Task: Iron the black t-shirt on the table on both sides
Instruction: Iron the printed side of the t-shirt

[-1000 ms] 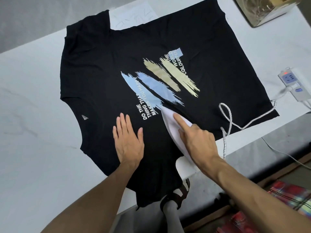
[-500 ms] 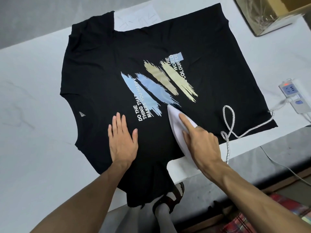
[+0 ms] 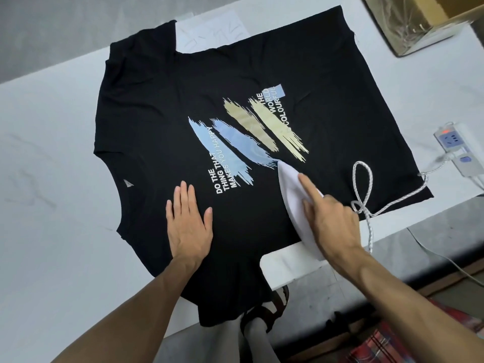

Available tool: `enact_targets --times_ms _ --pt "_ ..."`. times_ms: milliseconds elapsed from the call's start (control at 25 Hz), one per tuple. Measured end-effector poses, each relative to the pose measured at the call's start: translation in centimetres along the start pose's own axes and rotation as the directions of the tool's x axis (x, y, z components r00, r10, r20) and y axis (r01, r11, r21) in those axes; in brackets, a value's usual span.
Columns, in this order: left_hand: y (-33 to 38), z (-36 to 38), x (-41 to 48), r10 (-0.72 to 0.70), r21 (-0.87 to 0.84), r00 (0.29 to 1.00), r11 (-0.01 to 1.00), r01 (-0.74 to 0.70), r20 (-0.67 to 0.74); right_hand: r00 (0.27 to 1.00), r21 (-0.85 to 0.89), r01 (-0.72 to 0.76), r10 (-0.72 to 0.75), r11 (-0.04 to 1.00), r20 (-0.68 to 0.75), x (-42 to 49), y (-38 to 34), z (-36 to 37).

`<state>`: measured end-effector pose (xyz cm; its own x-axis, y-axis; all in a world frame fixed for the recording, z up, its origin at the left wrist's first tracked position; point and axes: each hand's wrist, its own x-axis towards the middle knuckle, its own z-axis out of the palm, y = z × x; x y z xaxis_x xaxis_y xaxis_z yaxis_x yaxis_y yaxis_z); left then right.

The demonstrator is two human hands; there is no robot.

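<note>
A black t-shirt (image 3: pixel 162 100) with blue and tan brush-stroke print lies spread flat, print side up, on the white table (image 3: pixel 47 158). My left hand (image 3: pixel 189 221) rests flat on the shirt just below the white lettering, fingers straight. My right hand (image 3: pixel 331 222) grips a white iron (image 3: pixel 290 189), index finger stretched along its top. The iron stands on the shirt, its tip touching the lower end of the print. One sleeve hangs over the table's near edge.
The iron's braided cord (image 3: pixel 362 189) loops over the shirt's right part and runs to a white power strip (image 3: pixel 457 146) at the table's right edge. A cardboard box (image 3: pixel 419 24) sits at the far right corner. Paper (image 3: pixel 212 31) lies beyond the shirt.
My right hand has slid the iron to the right along the print's lower edge. My left hand has stayed flat on the shirt.
</note>
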<state>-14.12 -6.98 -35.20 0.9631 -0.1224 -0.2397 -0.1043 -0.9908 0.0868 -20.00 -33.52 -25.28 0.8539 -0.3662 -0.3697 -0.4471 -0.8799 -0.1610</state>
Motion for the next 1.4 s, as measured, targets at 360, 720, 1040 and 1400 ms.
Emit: enact_targets --times_ms 360,720,1040,1400 --pt "1.1 -0.8 -0.1 0.0 -0.018 1.0 1.0 0.0 -0.015 0.999 0.048 -0.038 0.037 0.998 0.015 0.8 1.3 -2.1" --pt "9.8 1.4 -1.1 0.09 0.093 0.995 0.991 -0.094 0.052 0.999 -0.072 0.03 -0.029 0.997 0.012 1.1 2.7 -1.0" --pt "9.5 1.5 -1.2 0.083 0.14 0.995 0.986 -0.089 0.051 0.998 -0.026 -0.057 0.056 0.998 -0.034 4.4 8.7 -3.1" --pt "14.6 1.0 -0.5 0.108 0.048 0.994 0.993 -0.108 0.001 0.995 -0.126 0.09 -0.083 0.988 0.061 0.8 2.2 0.0"
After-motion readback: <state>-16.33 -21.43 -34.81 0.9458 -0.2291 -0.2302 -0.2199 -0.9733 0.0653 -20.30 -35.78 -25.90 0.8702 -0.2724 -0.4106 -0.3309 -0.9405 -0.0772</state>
